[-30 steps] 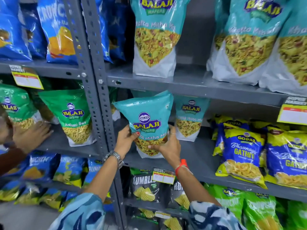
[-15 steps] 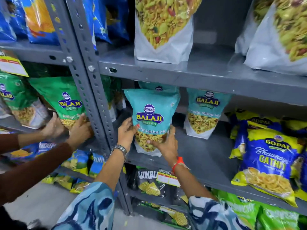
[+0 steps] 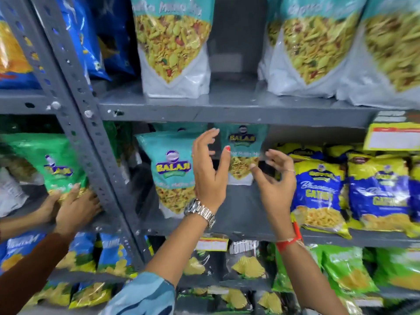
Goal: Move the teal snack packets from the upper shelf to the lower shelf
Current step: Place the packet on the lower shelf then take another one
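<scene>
On the lower grey metal shelf (image 3: pixel 241 228), the teal Balaji snack packet (image 3: pixel 173 171) now stands upright, released. Left hand (image 3: pixel 210 171) and right hand (image 3: pixel 276 178) have let go since a moment ago, fingers spread wide, empty, lifted just beside it.

Grey slotted-steel rack upright (image 3: pixel 75 123), grey painted shelf boards, yellow price label (image 3: pixel 392 138) on shelf edge.

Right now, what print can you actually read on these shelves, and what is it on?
"BALAJI": front teal packet on the lower shelf.
"BALAJI", blurred: teal packet behind.
"BALAJI", blurred: green packet.
"GATHIYA", partly blurred: blue and yellow packets.
Price tags, upper shelf packets: too blurred to read.
</scene>
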The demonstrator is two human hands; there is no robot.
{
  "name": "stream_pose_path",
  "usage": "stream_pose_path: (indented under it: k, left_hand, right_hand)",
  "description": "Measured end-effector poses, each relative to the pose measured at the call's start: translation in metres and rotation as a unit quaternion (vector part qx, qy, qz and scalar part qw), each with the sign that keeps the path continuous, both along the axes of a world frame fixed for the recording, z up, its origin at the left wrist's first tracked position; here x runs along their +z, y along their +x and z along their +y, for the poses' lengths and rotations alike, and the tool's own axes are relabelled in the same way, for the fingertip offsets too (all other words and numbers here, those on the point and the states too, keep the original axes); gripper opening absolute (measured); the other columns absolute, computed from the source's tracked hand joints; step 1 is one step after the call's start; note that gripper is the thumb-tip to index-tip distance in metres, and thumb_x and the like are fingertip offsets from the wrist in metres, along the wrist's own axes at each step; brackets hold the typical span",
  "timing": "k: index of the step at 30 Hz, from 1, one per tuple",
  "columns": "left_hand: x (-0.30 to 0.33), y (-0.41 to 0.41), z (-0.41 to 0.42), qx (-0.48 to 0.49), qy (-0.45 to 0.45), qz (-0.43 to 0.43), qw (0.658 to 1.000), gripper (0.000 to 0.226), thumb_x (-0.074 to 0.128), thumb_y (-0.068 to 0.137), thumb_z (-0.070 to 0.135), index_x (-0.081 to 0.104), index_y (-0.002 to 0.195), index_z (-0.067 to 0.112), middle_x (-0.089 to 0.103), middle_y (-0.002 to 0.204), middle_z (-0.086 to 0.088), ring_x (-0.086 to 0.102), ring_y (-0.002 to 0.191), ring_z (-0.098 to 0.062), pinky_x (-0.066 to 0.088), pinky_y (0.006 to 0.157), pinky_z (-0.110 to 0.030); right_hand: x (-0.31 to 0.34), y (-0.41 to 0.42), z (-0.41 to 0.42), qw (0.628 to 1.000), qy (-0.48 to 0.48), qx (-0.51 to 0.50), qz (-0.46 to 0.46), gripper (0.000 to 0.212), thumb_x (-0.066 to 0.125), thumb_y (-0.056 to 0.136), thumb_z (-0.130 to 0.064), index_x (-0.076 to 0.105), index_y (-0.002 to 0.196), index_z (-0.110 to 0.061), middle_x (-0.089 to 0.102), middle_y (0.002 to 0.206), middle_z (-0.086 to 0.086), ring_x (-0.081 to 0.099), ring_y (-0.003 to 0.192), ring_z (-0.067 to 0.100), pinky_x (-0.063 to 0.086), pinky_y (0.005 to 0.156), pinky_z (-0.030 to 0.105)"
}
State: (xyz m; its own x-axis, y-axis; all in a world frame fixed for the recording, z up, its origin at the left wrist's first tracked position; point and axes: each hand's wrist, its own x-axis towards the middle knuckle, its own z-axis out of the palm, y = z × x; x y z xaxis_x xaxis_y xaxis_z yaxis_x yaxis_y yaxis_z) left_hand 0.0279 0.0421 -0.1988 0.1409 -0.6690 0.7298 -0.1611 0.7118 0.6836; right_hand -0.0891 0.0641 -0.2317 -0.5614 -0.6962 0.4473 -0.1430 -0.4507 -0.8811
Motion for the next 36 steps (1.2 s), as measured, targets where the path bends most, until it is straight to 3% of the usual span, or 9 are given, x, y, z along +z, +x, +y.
stream_pose_path:
  k: [5, 8, 10, 13, 17, 23, 25, 29, 36]
  left_hand:
    - [0.066, -0.059, 0.017, -0.123, -0.083, 0.005, 0.989, 0.03, 0.052, 0.086, 0.017, 0.045, 0.107, 0.036, 0.052, 0.11, 0.001, 0.054, 0.094, -0.01, 0.048, 0.078, -0.024]
    - [0.101, -0.099, 0.016, -0.188, -0.064, -0.01, 0.98, 0.024, 0.053, 0.085, 0.022, 0.046, 0.105, 0.034, 0.055, 0.111, -0.001, 0.055, 0.099, -0.014, 0.047, 0.08, -0.023]
    - [0.118, -0.127, 0.01, -0.246, -0.012, -0.019, 0.969, 0.025, 0.054, 0.086, 0.023, 0.049, 0.11, 0.026, 0.053, 0.118, -0.001, 0.052, 0.107, -0.016, 0.046, 0.088, -0.023]
    - [0.142, -0.161, 0.001, -0.291, 0.071, -0.023, 0.954, 0.045, 0.055, 0.084, 0.032, 0.046, 0.124, 0.011, 0.05, 0.13, -0.007, 0.048, 0.118, -0.021, 0.041, 0.101, -0.035]
    - [0.162, -0.185, -0.002, -0.301, 0.115, -0.022, 0.947, 0.066, 0.054, 0.081, 0.044, 0.035, 0.134, 0.009, 0.038, 0.143, -0.011, 0.04, 0.128, -0.025, 0.034, 0.105, -0.035]
    - [0.168, -0.209, 0.007, -0.245, 0.116, -0.008, 0.962, 0.07, 0.053, 0.084, 0.04, 0.024, 0.139, 0.008, 0.03, 0.147, -0.013, 0.034, 0.133, -0.03, 0.031, 0.109, -0.043]
    - [0.173, -0.21, 0.006, -0.251, 0.136, 0.022, 0.958, 0.067, 0.054, 0.084, 0.035, 0.025, 0.138, 0.008, 0.032, 0.146, -0.012, 0.035, 0.132, -0.03, 0.031, 0.108, -0.041]
    - [0.181, -0.204, -0.001, -0.27, 0.187, 0.062, 0.943, 0.06, 0.053, 0.085, 0.031, 0.031, 0.136, 0.008, 0.038, 0.142, -0.011, 0.041, 0.128, -0.028, 0.035, 0.107, -0.044]
    - [0.179, -0.165, 0.007, -0.367, 0.174, 0.01, 0.914, 0.052, 0.056, 0.082, 0.034, 0.048, 0.127, 0.008, 0.056, 0.13, -0.01, 0.053, 0.116, -0.026, 0.047, 0.087, -0.032]
  right_hand:
    - [0.071, -0.058, 0.032, 0.987, -0.099, -0.128, 0.005, 0.029, 0.069, 0.076, -0.005, 0.056, 0.093, -0.025, 0.061, 0.099, -0.003, 0.056, 0.088, 0.008, 0.047, 0.061, 0.011]
    - [0.109, -0.099, 0.042, 0.965, -0.126, -0.23, 0.028, 0.024, 0.067, 0.076, -0.007, 0.057, 0.09, -0.023, 0.062, 0.091, -0.001, 0.055, 0.075, 0.002, 0.043, 0.059, 0.009]
    - [0.131, -0.123, 0.047, 0.951, -0.119, -0.283, 0.046, 0.023, 0.066, 0.073, -0.015, 0.058, 0.094, -0.022, 0.064, 0.091, 0.003, 0.056, 0.074, 0.008, 0.048, 0.068, 0.022]
    - [0.158, -0.157, 0.049, 0.934, -0.079, -0.327, 0.119, 0.046, 0.065, 0.067, -0.03, 0.057, 0.108, -0.01, 0.063, 0.11, 0.013, 0.056, 0.099, 0.028, 0.042, 0.084, 0.029]
    - [0.181, -0.187, 0.045, 0.957, 0.059, -0.247, 0.139, 0.089, 0.073, 0.067, -0.047, 0.038, 0.134, -0.001, 0.044, 0.141, 0.018, 0.04, 0.131, 0.03, 0.032, 0.109, 0.041]
    - [0.198, -0.197, 0.051, 0.987, 0.109, -0.056, 0.102, 0.091, 0.076, 0.073, -0.024, 0.019, 0.142, -0.008, 0.037, 0.133, -0.001, 0.034, 0.132, 0.013, 0.033, 0.098, 0.025]
    - [0.197, -0.197, 0.05, 0.988, 0.095, -0.066, 0.101, 0.086, 0.08, 0.067, -0.013, 0.027, 0.135, -0.008, 0.048, 0.128, 0.003, 0.047, 0.125, 0.02, 0.04, 0.095, 0.026]
    - [0.194, -0.196, 0.05, 0.982, 0.1, -0.12, 0.108, 0.097, 0.087, 0.056, -0.029, 0.032, 0.135, -0.016, 0.048, 0.138, 0.005, 0.046, 0.125, 0.024, 0.039, 0.107, 0.044]
    - [0.181, -0.176, 0.079, 0.984, 0.059, -0.144, 0.091, 0.092, 0.088, 0.047, -0.039, 0.04, 0.125, -0.028, 0.052, 0.135, 0.004, 0.049, 0.123, 0.027, 0.041, 0.104, 0.053]
